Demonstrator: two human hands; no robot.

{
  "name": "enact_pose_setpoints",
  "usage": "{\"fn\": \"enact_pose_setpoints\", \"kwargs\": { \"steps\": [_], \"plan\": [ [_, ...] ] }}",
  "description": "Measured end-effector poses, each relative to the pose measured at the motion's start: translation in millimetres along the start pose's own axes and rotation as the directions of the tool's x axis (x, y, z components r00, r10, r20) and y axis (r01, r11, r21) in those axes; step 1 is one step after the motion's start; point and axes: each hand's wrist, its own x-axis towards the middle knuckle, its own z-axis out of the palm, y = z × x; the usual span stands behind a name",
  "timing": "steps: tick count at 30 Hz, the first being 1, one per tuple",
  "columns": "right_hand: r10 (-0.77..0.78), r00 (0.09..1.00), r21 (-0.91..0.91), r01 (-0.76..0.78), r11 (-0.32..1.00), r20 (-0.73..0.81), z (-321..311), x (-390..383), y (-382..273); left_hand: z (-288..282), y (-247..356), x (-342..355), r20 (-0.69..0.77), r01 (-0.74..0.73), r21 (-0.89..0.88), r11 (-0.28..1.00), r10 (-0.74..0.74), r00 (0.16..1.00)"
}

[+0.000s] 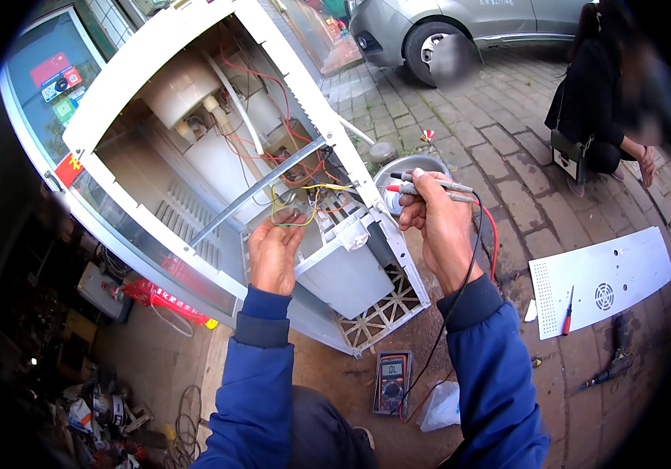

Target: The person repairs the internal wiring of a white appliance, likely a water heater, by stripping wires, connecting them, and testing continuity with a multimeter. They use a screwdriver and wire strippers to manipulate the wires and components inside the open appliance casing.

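Note:
A tall white water dispenser [136,59] leans in front of me with one side uncovered, showing a tank, hoses and loose red, yellow and orange wires. Inside its lower part, my left hand [273,254] pinches a yellow-green wire [310,217] between thumb and fingers. My right hand [443,227] is closed around two multimeter probes [449,190], one black and one red, their tips pointing left toward the wiring. From the probes, a black and a red lead run down past my right forearm. The multimeter [392,381] lies on the ground between my arms, its screen lit.
A perforated white panel [586,293] lies at right with a screwdriver [568,313] on it, a power drill [617,366] nearby. A plastic bag [439,408] sits beside the meter. A metal basin [429,163] stands behind my right hand. A person [593,102] crouches far right; a grey car [500,19] is parked behind.

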Motion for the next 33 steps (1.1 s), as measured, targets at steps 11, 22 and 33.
{"fn": "enact_pose_setpoints", "kwargs": {
  "steps": [11, 22, 33],
  "plan": [
    [-0.017, 1.0, 0.025, 0.017, 1.0, -0.014, -5, -5, -12, 37, -30, 12, -0.203, -0.016, -0.019, 1.0, 0.011, 0.979],
    [0.024, 0.999, -0.023, -0.023, 0.999, 0.039, -6, -6, -13, 30, -42, 42, 0.216, 0.265, -0.381, 0.886, -0.193, 0.957],
    [0.017, 1.0, -0.03, -0.017, 0.999, -0.006, -8, 0, -2, 60, -35, 53, 0.251, 0.151, -0.25, 0.956, -0.087, 0.964]
  ]
}}
